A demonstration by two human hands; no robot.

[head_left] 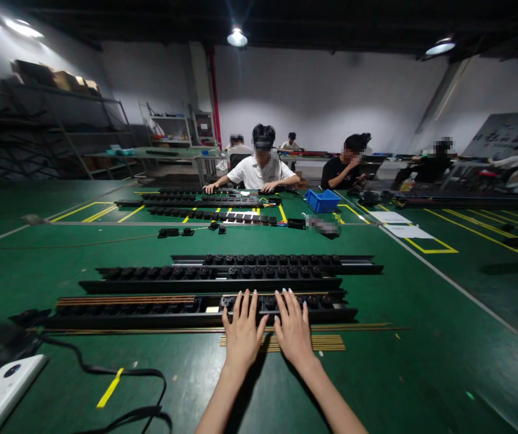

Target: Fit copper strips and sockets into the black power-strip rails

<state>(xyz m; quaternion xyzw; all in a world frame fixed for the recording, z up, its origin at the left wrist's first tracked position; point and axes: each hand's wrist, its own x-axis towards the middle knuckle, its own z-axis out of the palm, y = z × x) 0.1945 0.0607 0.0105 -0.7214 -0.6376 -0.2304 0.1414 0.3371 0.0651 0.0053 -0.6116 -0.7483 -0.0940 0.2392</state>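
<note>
My left hand (243, 331) and my right hand (293, 328) rest side by side, palms down with fingers spread, over the nearest black rail (150, 316). Their fingertips reach the row of black parts inside it, close to a thin rod lying along the rail. Several copper-coloured rods (127, 300) lie on the rail's left part. Short brass rods (328, 343) are on the table beneath and beside my palms, and long thin rods (358, 327) run along the rail's front. Whether the palms touch anything is hidden.
Two more black rails (150, 285) lie behind. Farther back are strips of black parts (213, 215), a blue bin (322, 201) and white papers (407, 231). A white phone (9, 392) and black strap (127, 372) lie front left. A person in white (261, 172) sits opposite.
</note>
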